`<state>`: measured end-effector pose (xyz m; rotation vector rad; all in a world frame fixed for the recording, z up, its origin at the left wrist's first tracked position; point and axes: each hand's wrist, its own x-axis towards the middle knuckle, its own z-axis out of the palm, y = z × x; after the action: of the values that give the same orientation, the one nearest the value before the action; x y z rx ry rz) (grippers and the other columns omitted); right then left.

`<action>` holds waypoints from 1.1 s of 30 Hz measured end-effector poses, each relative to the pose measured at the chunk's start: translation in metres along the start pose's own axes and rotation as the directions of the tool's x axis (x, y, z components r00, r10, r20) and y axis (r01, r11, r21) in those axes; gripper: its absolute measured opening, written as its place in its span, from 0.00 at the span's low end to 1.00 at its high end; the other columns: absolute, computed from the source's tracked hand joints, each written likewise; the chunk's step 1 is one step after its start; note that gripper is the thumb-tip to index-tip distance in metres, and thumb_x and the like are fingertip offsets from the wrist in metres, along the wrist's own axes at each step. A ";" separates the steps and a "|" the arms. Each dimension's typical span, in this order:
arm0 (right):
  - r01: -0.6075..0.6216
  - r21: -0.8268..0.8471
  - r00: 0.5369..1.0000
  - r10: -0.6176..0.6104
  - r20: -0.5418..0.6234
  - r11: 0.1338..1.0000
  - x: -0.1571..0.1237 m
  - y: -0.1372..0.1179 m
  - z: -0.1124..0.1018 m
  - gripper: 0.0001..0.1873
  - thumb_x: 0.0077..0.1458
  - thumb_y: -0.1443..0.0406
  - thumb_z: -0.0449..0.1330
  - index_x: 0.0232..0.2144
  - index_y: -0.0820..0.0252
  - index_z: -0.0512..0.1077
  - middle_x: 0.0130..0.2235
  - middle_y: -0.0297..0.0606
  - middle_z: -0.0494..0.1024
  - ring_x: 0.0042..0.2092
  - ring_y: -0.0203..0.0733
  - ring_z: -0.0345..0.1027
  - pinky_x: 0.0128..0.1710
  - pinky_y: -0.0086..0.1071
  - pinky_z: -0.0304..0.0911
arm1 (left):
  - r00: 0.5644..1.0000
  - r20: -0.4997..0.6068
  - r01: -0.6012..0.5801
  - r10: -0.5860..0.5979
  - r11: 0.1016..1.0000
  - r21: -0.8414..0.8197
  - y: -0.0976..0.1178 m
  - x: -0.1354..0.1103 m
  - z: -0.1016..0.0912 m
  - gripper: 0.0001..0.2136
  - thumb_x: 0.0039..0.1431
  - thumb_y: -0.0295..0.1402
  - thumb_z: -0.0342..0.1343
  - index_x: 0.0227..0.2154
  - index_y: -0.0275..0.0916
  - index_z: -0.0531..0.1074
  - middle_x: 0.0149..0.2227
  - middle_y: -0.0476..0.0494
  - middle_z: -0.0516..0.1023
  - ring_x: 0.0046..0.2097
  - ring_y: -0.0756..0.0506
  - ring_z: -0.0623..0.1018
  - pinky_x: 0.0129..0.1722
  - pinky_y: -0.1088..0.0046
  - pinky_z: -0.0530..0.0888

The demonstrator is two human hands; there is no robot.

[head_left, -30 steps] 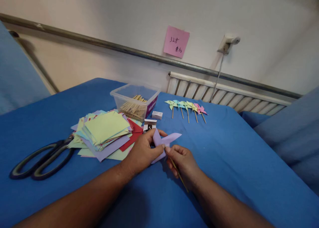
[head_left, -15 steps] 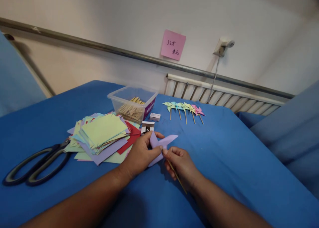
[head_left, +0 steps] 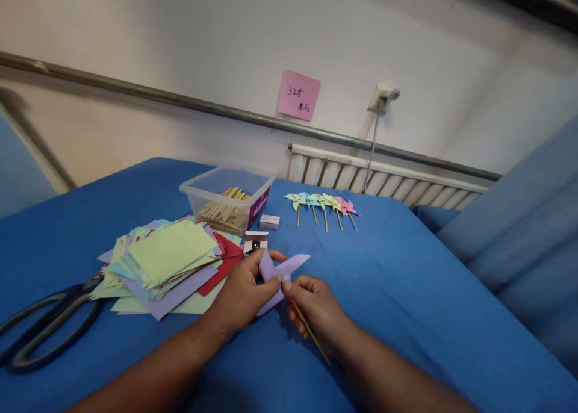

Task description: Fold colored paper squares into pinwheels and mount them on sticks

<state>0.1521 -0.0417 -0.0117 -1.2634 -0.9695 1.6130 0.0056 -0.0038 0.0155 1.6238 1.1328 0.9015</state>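
My left hand (head_left: 241,294) pinches a folded lilac paper pinwheel (head_left: 289,265) at its centre, thumb and fingers closed on it. My right hand (head_left: 316,307) is closed round a thin wooden stick (head_left: 311,336) whose upper end meets the paper where the two hands touch. Both hands hover just above the blue cloth (head_left: 397,280) near the front middle.
A messy pile of coloured paper squares (head_left: 167,259) lies to the left, with black scissors (head_left: 49,322) beyond it. Behind are a clear tub of sticks (head_left: 226,196), two small white boxes (head_left: 255,240), and a row of finished pinwheels (head_left: 320,203). A radiator runs along the wall.
My hands keep the same grip on paper and stick. The view has tilted up and shifted right, so everything sits lower and further left in the frame.
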 end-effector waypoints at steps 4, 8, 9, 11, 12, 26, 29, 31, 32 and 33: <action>-0.002 0.011 1.000 0.002 0.006 1.000 0.001 -0.001 0.001 0.26 0.42 0.44 0.63 0.20 0.58 0.59 0.13 0.24 0.66 0.10 0.27 0.52 0.09 0.22 0.45 | 1.000 -0.013 0.024 -0.024 1.000 0.008 0.005 0.000 0.000 0.14 0.49 0.34 0.58 0.39 0.39 0.69 0.28 0.51 0.74 0.29 0.46 0.73 0.30 0.71 0.69; -0.002 -0.003 1.000 0.002 -0.001 1.000 0.003 0.000 0.000 0.26 0.43 0.44 0.62 0.21 0.58 0.60 0.13 0.24 0.66 0.10 0.27 0.52 0.09 0.22 0.44 | 0.998 -0.025 0.054 -0.054 0.999 0.007 0.005 0.000 0.001 0.14 0.48 0.35 0.58 0.40 0.39 0.70 0.27 0.51 0.75 0.29 0.46 0.73 0.29 0.72 0.69; -0.002 -0.006 1.000 0.002 0.000 1.000 0.003 0.001 0.000 0.26 0.44 0.44 0.62 0.21 0.58 0.60 0.13 0.24 0.66 0.10 0.27 0.52 0.09 0.22 0.44 | 0.998 -0.023 0.054 -0.053 0.999 0.005 0.004 0.001 0.001 0.14 0.48 0.35 0.58 0.40 0.39 0.70 0.27 0.51 0.75 0.29 0.46 0.73 0.29 0.72 0.69; 0.002 -0.004 1.000 -0.002 0.007 1.000 0.004 0.001 0.000 0.25 0.44 0.44 0.61 0.22 0.57 0.60 0.13 0.24 0.67 0.11 0.27 0.52 0.09 0.22 0.44 | 0.999 -0.014 0.052 -0.052 0.999 -0.004 0.003 0.001 0.000 0.15 0.48 0.36 0.58 0.41 0.39 0.69 0.27 0.51 0.75 0.29 0.46 0.74 0.29 0.71 0.69; 0.004 -0.003 1.000 -0.004 0.007 1.000 0.004 0.001 0.000 0.25 0.44 0.44 0.61 0.22 0.57 0.60 0.13 0.24 0.67 0.11 0.27 0.52 0.09 0.23 0.44 | 0.999 -0.012 0.053 -0.053 0.999 -0.009 0.003 0.002 0.000 0.16 0.48 0.35 0.58 0.41 0.39 0.69 0.27 0.51 0.75 0.29 0.46 0.74 0.30 0.71 0.70; 0.004 0.029 0.999 -0.005 0.034 1.000 0.006 0.001 0.000 0.25 0.45 0.44 0.61 0.22 0.57 0.59 0.14 0.24 0.66 0.11 0.27 0.52 0.10 0.23 0.45 | 0.994 -0.020 0.104 -0.105 0.993 -0.056 0.010 0.001 0.000 0.16 0.46 0.35 0.59 0.40 0.40 0.69 0.27 0.51 0.77 0.27 0.46 0.75 0.27 0.72 0.68; 0.009 0.026 0.999 -0.010 0.031 1.000 0.006 0.002 0.001 0.25 0.45 0.44 0.61 0.22 0.57 0.59 0.14 0.24 0.66 0.11 0.27 0.52 0.09 0.23 0.45 | 0.994 -0.030 0.102 -0.104 0.993 -0.066 0.008 0.001 0.000 0.16 0.47 0.36 0.59 0.40 0.39 0.69 0.26 0.51 0.76 0.27 0.46 0.74 0.28 0.72 0.68; 0.009 0.018 0.999 -0.010 0.032 1.000 0.006 0.001 0.001 0.25 0.45 0.44 0.61 0.22 0.57 0.59 0.14 0.24 0.66 0.11 0.27 0.53 0.10 0.22 0.45 | 0.995 -0.026 0.095 -0.097 0.993 -0.074 0.008 0.001 0.001 0.16 0.47 0.37 0.59 0.40 0.39 0.69 0.25 0.52 0.75 0.27 0.46 0.73 0.28 0.72 0.68; 0.008 0.013 0.999 -0.008 0.031 1.000 0.005 0.001 0.001 0.25 0.45 0.44 0.61 0.22 0.58 0.59 0.14 0.24 0.66 0.11 0.27 0.53 0.10 0.22 0.45 | 0.995 -0.024 0.095 -0.097 0.993 -0.076 0.008 0.001 0.001 0.16 0.47 0.37 0.59 0.40 0.39 0.69 0.25 0.52 0.75 0.27 0.47 0.73 0.28 0.72 0.68; 0.009 0.009 1.000 -0.009 0.028 1.000 0.005 0.001 0.001 0.25 0.45 0.44 0.61 0.22 0.58 0.59 0.14 0.24 0.66 0.11 0.27 0.53 0.10 0.22 0.45 | 0.995 -0.024 0.095 -0.097 0.992 -0.080 0.008 0.001 0.001 0.16 0.48 0.37 0.59 0.40 0.39 0.69 0.25 0.52 0.75 0.28 0.47 0.73 0.28 0.73 0.68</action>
<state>0.1503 -0.0373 -0.0138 -1.2314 -0.9830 1.6309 0.0087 -0.0044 0.0227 1.4845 1.1703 0.8972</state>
